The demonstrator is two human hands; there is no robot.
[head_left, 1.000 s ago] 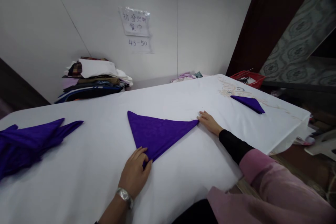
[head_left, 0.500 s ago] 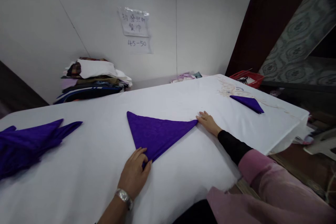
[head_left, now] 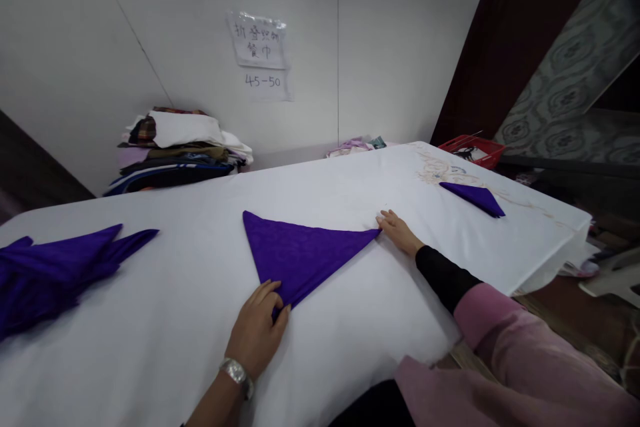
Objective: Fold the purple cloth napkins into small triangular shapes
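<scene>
A purple cloth napkin (head_left: 307, 250), folded into a triangle, lies flat on the white tablecloth (head_left: 350, 353) in front of me. At its near corner my left hand (head_left: 257, 323), with a silver bracelet on the wrist, grips the cloth between thumb and bent fingers; that corner is partly hidden. My right hand (head_left: 400, 232) pinches the pointed right tip, its fingers fairly straight and the thumb mostly out of sight. The far left corner lies untouched. Further right rests a smaller folded purple napkin (head_left: 474, 199). On the left is a loose heap of purple napkins (head_left: 60, 273).
Behind the table's far edge, a stack of folded clothes (head_left: 185, 153) sits against the wall. A red basket (head_left: 480, 151) stands past the far right corner. Paper signs (head_left: 263, 57) hang on the wall. A pale stool (head_left: 613, 277) is at the right.
The napkin's right tip has shifted slightly to the right together with my right hand. My left hand stays at the near corner. The view has moved a little.
</scene>
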